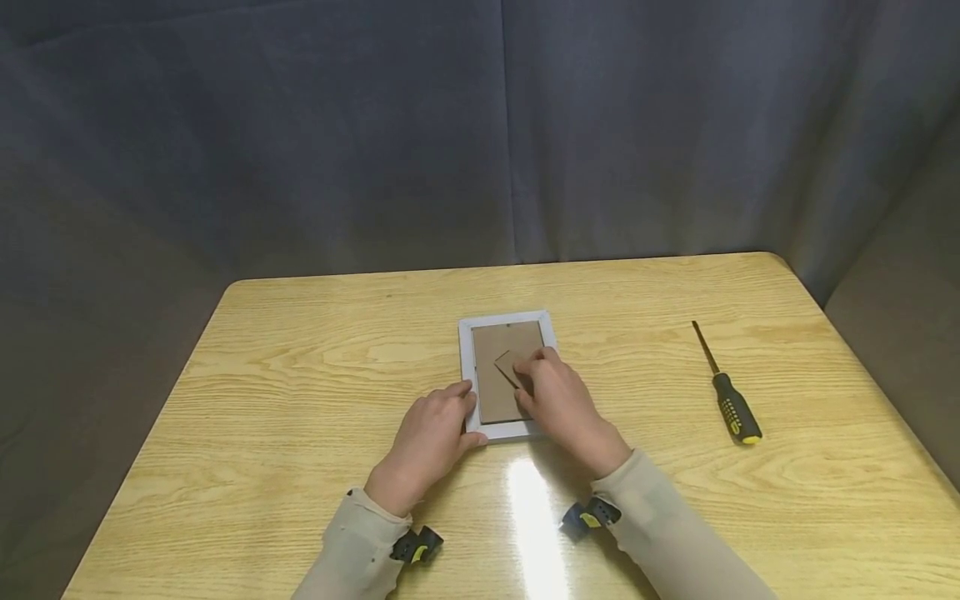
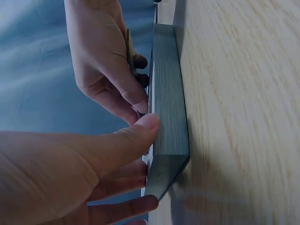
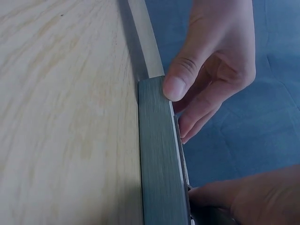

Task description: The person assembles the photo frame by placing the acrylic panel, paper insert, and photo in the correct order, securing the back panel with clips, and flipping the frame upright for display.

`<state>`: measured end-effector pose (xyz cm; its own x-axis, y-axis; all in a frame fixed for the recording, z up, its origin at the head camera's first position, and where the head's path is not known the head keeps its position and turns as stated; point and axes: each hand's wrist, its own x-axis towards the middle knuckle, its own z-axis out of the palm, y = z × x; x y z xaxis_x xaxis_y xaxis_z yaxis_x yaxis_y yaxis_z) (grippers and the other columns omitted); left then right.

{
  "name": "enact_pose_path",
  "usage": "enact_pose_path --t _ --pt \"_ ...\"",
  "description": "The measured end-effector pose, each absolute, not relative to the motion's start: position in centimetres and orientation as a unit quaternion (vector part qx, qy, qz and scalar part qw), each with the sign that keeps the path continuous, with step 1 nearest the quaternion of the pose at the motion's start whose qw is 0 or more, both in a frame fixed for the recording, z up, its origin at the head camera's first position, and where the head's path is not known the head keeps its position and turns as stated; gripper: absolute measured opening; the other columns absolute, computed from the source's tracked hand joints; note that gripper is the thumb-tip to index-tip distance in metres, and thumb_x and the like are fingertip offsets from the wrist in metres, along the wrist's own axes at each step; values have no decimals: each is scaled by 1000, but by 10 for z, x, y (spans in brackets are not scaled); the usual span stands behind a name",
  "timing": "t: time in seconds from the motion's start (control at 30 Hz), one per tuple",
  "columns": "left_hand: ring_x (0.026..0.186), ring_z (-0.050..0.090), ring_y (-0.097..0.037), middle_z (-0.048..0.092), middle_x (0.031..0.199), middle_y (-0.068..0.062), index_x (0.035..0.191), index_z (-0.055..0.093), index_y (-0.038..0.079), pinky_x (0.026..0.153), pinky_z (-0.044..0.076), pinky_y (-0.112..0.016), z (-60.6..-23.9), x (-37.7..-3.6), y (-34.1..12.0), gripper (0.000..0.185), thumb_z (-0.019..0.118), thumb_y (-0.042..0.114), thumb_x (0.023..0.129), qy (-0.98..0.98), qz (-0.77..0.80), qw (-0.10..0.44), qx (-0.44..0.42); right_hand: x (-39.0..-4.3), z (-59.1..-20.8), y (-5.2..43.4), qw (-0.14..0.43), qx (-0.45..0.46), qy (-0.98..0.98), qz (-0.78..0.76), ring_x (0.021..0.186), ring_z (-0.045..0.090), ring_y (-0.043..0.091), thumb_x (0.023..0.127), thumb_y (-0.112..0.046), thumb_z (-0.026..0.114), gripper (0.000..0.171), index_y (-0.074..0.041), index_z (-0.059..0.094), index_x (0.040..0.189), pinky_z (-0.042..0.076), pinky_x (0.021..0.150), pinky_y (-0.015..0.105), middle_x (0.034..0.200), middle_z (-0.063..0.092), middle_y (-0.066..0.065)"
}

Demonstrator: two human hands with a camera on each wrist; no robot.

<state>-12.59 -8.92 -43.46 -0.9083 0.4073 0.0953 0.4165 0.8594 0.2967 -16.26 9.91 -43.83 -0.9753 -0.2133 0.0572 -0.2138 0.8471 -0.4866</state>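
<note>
A picture frame [image 1: 467, 358] with a pale border lies on the table, its brown backing board [image 1: 491, 342] facing up. A small brown flap, like an easel stand [image 1: 507, 363], is on that board. My left hand [image 1: 431, 429] holds the frame's near left corner, thumb on the near edge and fingers along the left side. Over the board, my right hand [image 1: 562, 396] pinches the flap between thumb and fingers. In the left wrist view the frame's side [image 2: 169, 93] shows, with the right hand [image 2: 103, 61] beyond it. Part of the flap is hidden behind the right fingers.
To the right lies a screwdriver [image 1: 731, 404] with a black and yellow handle, its tip pointing away. The wooden table [image 1: 300, 375] ends at a dark grey curtain [image 1: 375, 150]. Each wrist wears a small black strapped device [image 1: 416, 546].
</note>
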Motion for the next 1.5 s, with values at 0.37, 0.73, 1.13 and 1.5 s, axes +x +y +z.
enact_pose_path --t 0.37,0.73,1.13,1.5 --pt "112 69 -40 65 135 -21 112 74 -1 94 57 -50 -434 -126 -90 48 85 31 79 -963 -149 20 -222 -162 -438 99 3 117 -962 245 103 68 34 89 -12 76 39 2 69 125 59 87 46 122 63 19" --pt "114 68 -39 65 136 -20 116 74 -2 94 57 -48 -434 -125 -88 50 85 30 80 -965 -148 19 -216 -163 -439 101 30 121 -952 280 110 65 36 91 -9 73 36 -1 70 126 56 95 49 124 64 22" --pt "114 68 -39 64 136 -21 120 72 -3 95 57 -48 -433 -126 -89 53 83 31 80 -965 -139 21 -221 -164 -445 98 23 115 -955 273 108 65 36 89 -9 75 33 -2 72 121 57 93 48 123 63 21" --pt "114 68 -39 65 135 -21 118 73 -3 94 58 -48 -434 -125 -88 53 84 31 80 -966 -141 25 -216 -164 -445 96 34 119 -962 243 102 66 35 89 -11 76 32 -3 73 120 57 89 49 121 64 19"
